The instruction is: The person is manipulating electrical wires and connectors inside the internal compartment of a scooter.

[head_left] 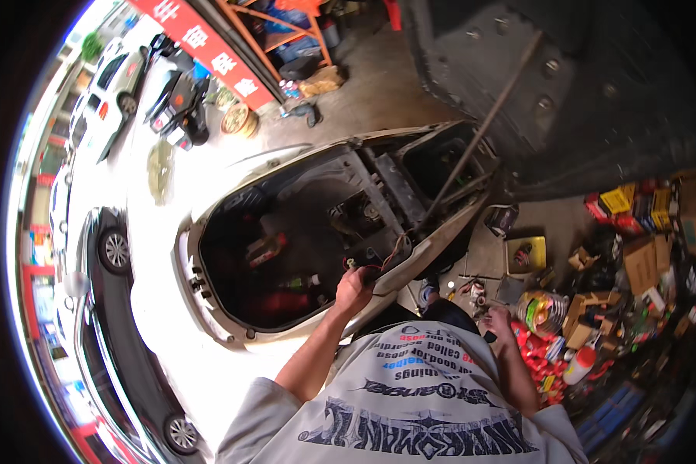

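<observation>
A cream-coloured scooter [179, 259] stands in front of me, its black seat [634, 108] raised and propped by a thin rod [479, 131]. At the near rim of the dark storage bay [232, 224], my left hand [353, 289] is closed in a pinch on a thin wire with a small pale connector [352, 264] at its end. Reddish wires [398, 249] run from there along the bay's edge. My right hand [499, 322] is low at my right side, apart from the scooter, beside small parts on the floor; its fingers are too unclear to read.
Inside the bay lie a small red-and-pale box [266, 249] and a bottle [305, 281]. On the right floor are a yellow tray [526, 254], a clear plastic tub [541, 313], cardboard boxes [646, 267] and a white bottle with red cap [579, 365]. A dark car [120, 332] is parked left.
</observation>
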A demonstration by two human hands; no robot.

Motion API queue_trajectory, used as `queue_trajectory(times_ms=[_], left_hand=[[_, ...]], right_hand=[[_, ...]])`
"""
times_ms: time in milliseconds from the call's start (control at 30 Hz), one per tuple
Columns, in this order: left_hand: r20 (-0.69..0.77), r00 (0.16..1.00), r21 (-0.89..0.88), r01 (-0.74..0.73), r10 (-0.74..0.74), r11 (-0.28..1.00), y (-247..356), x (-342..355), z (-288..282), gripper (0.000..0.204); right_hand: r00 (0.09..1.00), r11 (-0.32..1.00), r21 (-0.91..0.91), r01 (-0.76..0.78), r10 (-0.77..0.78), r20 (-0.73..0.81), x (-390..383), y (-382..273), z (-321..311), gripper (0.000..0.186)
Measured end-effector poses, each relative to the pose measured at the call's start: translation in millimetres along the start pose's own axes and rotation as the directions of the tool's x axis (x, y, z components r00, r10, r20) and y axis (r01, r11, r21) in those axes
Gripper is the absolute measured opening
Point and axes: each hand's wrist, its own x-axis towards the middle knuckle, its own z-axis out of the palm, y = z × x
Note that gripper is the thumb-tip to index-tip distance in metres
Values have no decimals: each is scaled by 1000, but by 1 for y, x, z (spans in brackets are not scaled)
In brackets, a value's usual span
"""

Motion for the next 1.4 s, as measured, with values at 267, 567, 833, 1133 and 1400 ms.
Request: queue_trajectory(times_ms=[267,567,833,1133,1400], left_hand=[[-47,998,-127,37,-43,991,-11,3,-5,27],[-44,971,-293,212,-235,932,-50,67,-19,32],[-49,954,-183,281,-295,942,-115,192,-4,35],[-209,974,-81,70,-86,994,-199,283,113,48],[103,927,-44,368,-362,929,-189,322,134,59]], right_hand=[[859,768,-388,510,-436,268,-46,-111,83,21],[723,676,-358,644,-385,573,-90,-182,216,19],[958,809,-521,274,-182,221,-78,-87,128,21],[967,865,-441,-239,172,-185,-165,5,32,16],[967,890,-380,-252,216,-137,-177,5,62,22]])
